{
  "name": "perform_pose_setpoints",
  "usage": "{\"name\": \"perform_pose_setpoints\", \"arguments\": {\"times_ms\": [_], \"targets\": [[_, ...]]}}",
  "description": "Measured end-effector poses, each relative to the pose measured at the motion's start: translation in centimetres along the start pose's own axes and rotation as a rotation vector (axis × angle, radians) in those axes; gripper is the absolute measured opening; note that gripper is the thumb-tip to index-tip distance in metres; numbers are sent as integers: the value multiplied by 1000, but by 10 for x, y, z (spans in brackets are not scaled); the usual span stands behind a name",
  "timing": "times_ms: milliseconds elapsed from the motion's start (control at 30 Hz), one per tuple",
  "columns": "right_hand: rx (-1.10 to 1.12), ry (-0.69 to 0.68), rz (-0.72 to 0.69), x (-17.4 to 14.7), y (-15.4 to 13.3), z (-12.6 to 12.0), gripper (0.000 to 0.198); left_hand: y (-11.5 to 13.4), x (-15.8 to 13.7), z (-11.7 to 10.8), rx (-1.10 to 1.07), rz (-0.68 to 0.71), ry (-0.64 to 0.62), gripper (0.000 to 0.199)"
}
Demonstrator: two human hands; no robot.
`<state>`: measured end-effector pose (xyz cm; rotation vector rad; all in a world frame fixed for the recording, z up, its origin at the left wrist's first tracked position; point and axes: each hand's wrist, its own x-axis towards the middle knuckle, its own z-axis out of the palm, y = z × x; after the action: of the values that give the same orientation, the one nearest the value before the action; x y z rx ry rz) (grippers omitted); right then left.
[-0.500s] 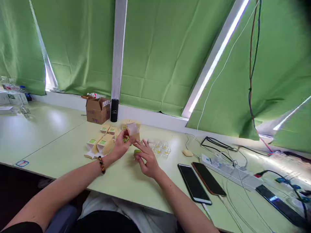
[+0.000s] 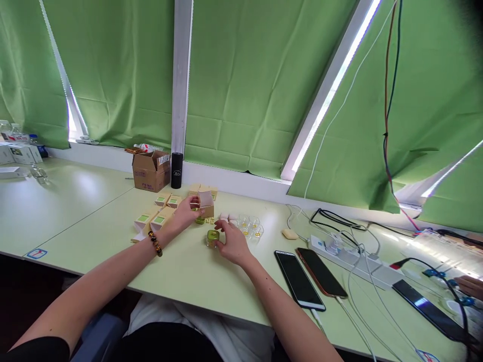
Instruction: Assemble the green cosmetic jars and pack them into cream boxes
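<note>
My left hand point(image 2: 186, 212) is closed on a small open cardboard box point(image 2: 206, 208) with its pale flap raised. Below that box, another green item point(image 2: 199, 220) shows partly behind my fingers. A small green-topped glass jar point(image 2: 213, 236) stands on the table beside my right hand point(image 2: 233, 244). The thumb and fingers of this hand are apart at the jar's right side; the thumb appears to touch it. Several small yellow boxes with green labels point(image 2: 158, 220) lie left of my left hand. Clear small containers with yellow bits point(image 2: 252, 227) are grouped beyond my right hand.
A brown carton point(image 2: 151, 171) and a black cylinder point(image 2: 177, 171) stand at the back. To the right lie two phones point(image 2: 300, 279), a power strip point(image 2: 350, 261) and tangled cables point(image 2: 339, 221). Another person's hand point(image 2: 470, 285) shows at the right edge.
The green-topped jar, earlier mostly covered by my right hand, now shows upright. My right fingers have drawn back from the cardboard box, which my left hand still holds.
</note>
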<state>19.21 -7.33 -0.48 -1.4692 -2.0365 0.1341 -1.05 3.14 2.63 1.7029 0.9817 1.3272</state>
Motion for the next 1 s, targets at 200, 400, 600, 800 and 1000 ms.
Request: {"name": "perform_pose_setpoints", "arguments": {"times_ms": [200,400,600,800,1000], "targets": [[-75,-74,86,2,-1,-9,45,-1,-3,2,151,3,-172,46],[-165,-105,140,4,7,-23,46,-15,-28,-7,226,49,-337,41],[-142,-115,152,3,10,-20,45,-19,-49,-10,283,161,-371,61],[-125,-80,178,5,14,-17,40,-14,-49,-10,275,417,-215,48],[49,119,205,7,16,-25,34,-8,-50,-8,292,495,-242,21]]}}
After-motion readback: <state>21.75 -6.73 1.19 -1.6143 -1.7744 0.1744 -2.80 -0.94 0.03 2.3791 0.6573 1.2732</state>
